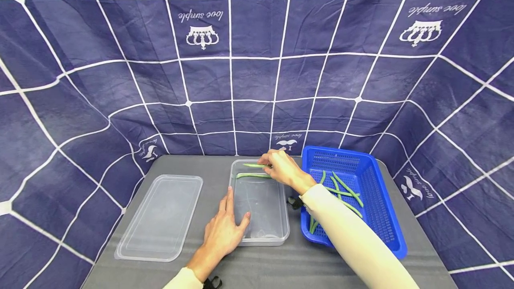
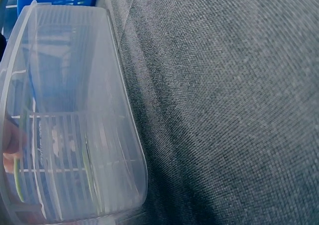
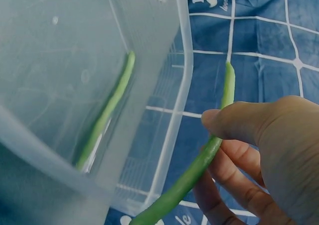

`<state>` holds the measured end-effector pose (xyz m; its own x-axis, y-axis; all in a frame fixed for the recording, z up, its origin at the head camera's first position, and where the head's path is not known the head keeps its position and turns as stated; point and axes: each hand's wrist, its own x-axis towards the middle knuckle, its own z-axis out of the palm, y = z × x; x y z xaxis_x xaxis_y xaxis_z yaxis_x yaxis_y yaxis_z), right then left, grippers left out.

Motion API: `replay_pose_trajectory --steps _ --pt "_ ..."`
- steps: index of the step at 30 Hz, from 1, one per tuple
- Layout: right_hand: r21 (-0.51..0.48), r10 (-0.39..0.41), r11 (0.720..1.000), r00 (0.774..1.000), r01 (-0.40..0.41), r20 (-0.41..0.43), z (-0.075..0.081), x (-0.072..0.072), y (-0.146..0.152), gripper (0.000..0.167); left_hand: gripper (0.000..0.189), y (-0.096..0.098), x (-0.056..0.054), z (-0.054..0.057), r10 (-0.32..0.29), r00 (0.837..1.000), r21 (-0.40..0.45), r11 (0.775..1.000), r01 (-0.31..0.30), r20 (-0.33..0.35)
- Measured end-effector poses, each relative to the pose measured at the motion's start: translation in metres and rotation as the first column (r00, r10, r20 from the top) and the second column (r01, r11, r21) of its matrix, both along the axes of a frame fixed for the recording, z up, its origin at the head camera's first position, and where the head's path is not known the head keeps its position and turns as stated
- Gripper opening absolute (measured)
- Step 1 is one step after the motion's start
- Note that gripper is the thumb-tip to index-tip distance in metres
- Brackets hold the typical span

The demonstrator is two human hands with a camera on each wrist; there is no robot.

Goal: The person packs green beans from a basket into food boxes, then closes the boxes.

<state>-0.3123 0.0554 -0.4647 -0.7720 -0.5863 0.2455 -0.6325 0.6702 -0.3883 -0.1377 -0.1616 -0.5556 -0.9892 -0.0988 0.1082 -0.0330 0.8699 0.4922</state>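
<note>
My right hand [image 1: 283, 169] pinches a green bean [image 3: 187, 180] between thumb and fingers, over the far end of a clear plastic container [image 1: 286, 226]. Inside that container, along its far wall, lies another green bean [image 1: 252, 175]. In the right wrist view the held bean is beside the container's rim, and the bean on the container floor [image 3: 107, 113] shows too. My left hand [image 1: 225, 226] rests at the container's near left side, fingers fairly straight and thumb over the rim. The left wrist view shows the container's wall [image 2: 99, 85] but not the left hand itself.
At right stands a blue plastic basket [image 1: 387, 208] with several green beans [image 1: 347, 188] in it, partly behind my right sleeve. A clear lid [image 1: 160, 217] lies flat on the grey table [image 1: 281, 271] at left. A dark blue patterned cloth [image 1: 257, 79] hangs behind.
</note>
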Motion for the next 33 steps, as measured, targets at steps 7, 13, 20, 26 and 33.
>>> replay_pose_trajectory --steps 7,13,20,26,33 --pt "0.008 -0.006 1.000 0.999 0.005 0.043 -0.004 -0.002 -0.017 0.025 0.105 0.000 -0.001 0.001 -0.001 1.000 -0.002 1.000 0.001 0.004" --pt "0.014 0.004 1.000 0.997 -0.005 0.071 -0.007 -0.004 -0.032 0.024 0.104 0.001 -0.001 0.002 0.000 1.000 0.001 1.000 0.000 -0.001" --pt "0.034 0.006 0.999 0.998 -0.008 0.065 -0.016 -0.008 -0.041 0.023 0.103 0.001 0.000 0.002 -0.007 1.000 -0.001 1.000 0.007 -0.001" --pt "0.032 -0.004 0.999 0.996 0.001 0.094 -0.021 -0.011 -0.045 0.023 0.105 0.001 0.001 0.001 -0.003 1.000 -0.004 1.000 0.003 -0.001" --pt "0.036 -0.015 0.999 0.996 0.011 0.094 -0.022 -0.013 -0.045 0.022 0.104 0.001 0.000 0.000 0.002 1.000 -0.004 1.000 -0.002 0.000"
